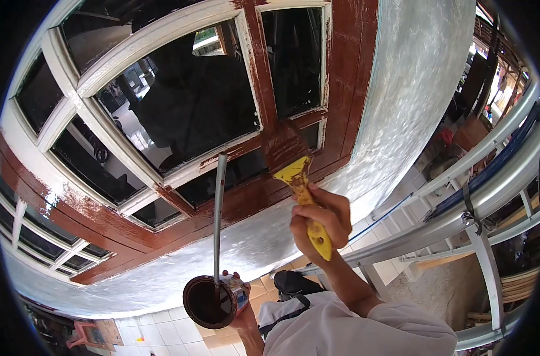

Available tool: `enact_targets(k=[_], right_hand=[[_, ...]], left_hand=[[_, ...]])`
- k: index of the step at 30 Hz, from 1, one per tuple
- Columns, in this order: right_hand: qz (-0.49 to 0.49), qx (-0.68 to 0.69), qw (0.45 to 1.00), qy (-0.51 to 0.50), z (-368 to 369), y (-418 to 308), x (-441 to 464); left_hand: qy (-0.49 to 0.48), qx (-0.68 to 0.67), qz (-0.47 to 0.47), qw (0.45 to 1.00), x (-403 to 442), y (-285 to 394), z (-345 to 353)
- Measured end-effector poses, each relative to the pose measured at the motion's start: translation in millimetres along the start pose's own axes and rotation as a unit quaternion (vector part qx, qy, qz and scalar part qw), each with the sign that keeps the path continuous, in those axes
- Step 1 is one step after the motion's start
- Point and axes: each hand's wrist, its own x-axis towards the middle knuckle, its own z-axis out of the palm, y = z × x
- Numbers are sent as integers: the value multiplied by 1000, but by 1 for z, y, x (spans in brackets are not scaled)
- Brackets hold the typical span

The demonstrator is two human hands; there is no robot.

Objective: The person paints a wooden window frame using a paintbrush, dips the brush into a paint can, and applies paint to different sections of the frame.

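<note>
My right hand [321,221] is closed round the yellow handle of a paintbrush [294,172]. The brush's wide bristles, coated in brown-red paint, lie over the lower part of a window frame [347,77], near the joint of two bars. Lower down, my left hand [245,314] grips a paint can [237,291] from its right side, fingers curled over the label. Dark brown paint shows inside the can, which tilts toward me. A thin metal rod [218,219] stands up out of the can. Parts of the frame are brown-red, while other bars [193,24] remain white.
A grey wall [412,77] runs right of and below the window. Aluminium ladders [483,237] lean along the right side. White floor tiles [163,329] and a black bag-like item [296,283] appear below. A reddish plastic stool or chair [83,333] stands at lower left.
</note>
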Motion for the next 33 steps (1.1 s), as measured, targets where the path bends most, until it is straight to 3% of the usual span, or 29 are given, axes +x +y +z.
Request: enact_targets(k=[5,8,12,16,28,33], right_hand=[[50,-7,998,-24,-9,-3,-18],[32,-27,999,-16,-19,-6,-11],[14,6,999,50,-1,-8,-3],[6,-35,999,0,15,-17,-19],[-11,104,991,-80,48,-50,-28],[31,148,987,-54,35,-50,-32]], left_hand=[[12,-4,16,1000,0,1,-6],[12,-6,23,1000,2,3,-8],[11,-5,32,999,-1,5,-10],[15,-13,49,999,-1,7,-8],[13,1,82,997,-1,22,-10],[20,-30,95,995,-5,29,-6]])
